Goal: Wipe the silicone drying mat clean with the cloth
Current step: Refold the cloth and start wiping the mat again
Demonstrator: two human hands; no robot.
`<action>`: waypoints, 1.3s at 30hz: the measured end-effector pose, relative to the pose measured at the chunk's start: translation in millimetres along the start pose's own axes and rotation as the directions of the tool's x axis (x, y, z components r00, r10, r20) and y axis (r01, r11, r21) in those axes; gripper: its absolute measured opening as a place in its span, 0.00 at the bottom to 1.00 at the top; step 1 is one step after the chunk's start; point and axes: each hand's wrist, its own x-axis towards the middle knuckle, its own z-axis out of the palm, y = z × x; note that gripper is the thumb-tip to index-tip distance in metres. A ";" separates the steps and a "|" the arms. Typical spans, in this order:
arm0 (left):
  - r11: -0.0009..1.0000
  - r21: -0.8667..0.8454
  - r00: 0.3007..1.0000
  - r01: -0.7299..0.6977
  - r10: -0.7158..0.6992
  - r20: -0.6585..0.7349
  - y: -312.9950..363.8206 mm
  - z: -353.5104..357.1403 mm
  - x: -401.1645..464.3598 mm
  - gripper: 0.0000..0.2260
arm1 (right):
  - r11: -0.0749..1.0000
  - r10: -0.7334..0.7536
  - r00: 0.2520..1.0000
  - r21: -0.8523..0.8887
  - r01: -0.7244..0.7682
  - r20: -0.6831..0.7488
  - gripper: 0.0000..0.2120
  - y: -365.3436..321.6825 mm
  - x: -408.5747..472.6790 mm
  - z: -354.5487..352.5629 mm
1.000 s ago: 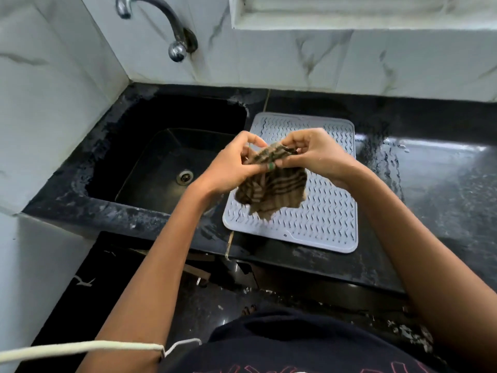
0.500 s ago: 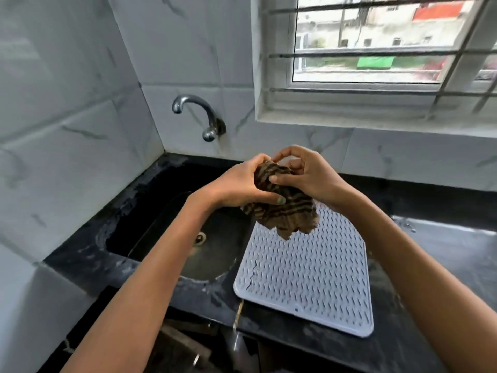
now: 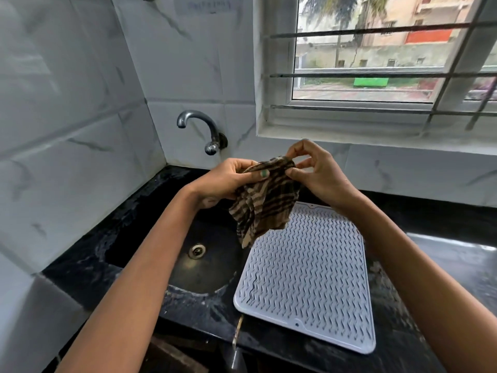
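A grey ridged silicone drying mat (image 3: 309, 278) lies flat on the black counter, just right of the sink. A brown and tan striped cloth (image 3: 265, 205) hangs in the air above the mat's far left corner. My left hand (image 3: 228, 181) grips the cloth's top left part, thumb pressed on it. My right hand (image 3: 314, 170) pinches its top right edge between fingertips. The cloth's lower end dangles free, apart from the mat. A dark wavy streak shows near the mat's left edge.
A black sink (image 3: 199, 259) with a round drain lies left of the mat. A chrome tap (image 3: 204, 130) juts from the tiled wall behind it. The wet black counter (image 3: 443, 254) runs to the right. A barred window (image 3: 390, 55) sits above.
The view has tilted upward, bringing the window into sight. Both hands have spread the cloth wider, and it hangs lower and more unfolded than before.
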 end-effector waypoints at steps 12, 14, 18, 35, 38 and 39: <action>0.975 -0.124 0.968 0.184 -0.158 0.193 25.4 -7.2 4.0 0.25 | 0.987 -0.125 0.982 -0.120 0.108 -0.142 0.15 2.7 5.7 4.3; 0.988 -0.006 0.975 0.156 -0.153 0.159 26.4 -6.3 7.5 0.17 | 0.987 -0.126 0.980 -0.116 0.109 -0.155 0.17 4.7 6.7 4.2; 0.983 -0.035 0.974 0.179 -0.173 0.144 31.9 -5.2 16.0 0.10 | 0.979 -0.177 0.976 -0.128 0.160 -0.128 0.21 6.0 9.5 1.9; 0.617 0.779 0.993 -0.110 0.095 0.064 70.9 17.2 34.6 0.16 | 0.760 0.288 0.956 0.594 -0.265 0.057 0.20 28.9 13.8 -22.6; 0.569 0.813 0.987 -0.126 0.155 0.044 77.1 12.7 40.0 0.10 | 0.774 0.321 0.941 0.544 -0.325 0.106 0.13 35.0 9.5 -20.2; 0.566 0.816 0.986 -0.117 0.165 0.027 77.8 12.2 42.3 0.11 | 0.786 0.316 0.940 0.520 -0.335 0.128 0.10 36.5 8.1 -18.6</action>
